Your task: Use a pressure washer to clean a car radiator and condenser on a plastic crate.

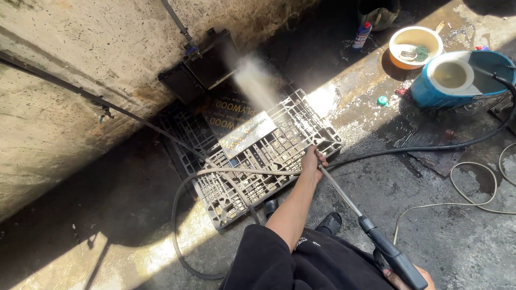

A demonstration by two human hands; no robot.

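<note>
spraying grey plastic pallet (269, 156) lying on wet concrete floor (419, 225) by wall; keeping jet sweeping low along grid. left hand (312, 161) gripping washer lance (344, 198) mid-shaft, steadying; right hand (408, 279) closing round trigger handle. minding hose (183, 236) looping underfoot.

So it's a rough outdoor-looking wash corner. Big stained concrete wall (80, 80) takes up the whole upper left, pitted and blotchy, with a thin pipe (64, 86) running diagonally across it and a small tap hanging off it. Below the wall the concrete floor (441, 236) is dark, wet and grimy. A hard band of sunlight cuts across the floor away from the wall, the rest sits in deep shadow. Far from the wall, top right, there's a blue bucket (430, 94), a yellow bowl (415, 45) just beside it, and a spray can (362, 35) near that.
</note>
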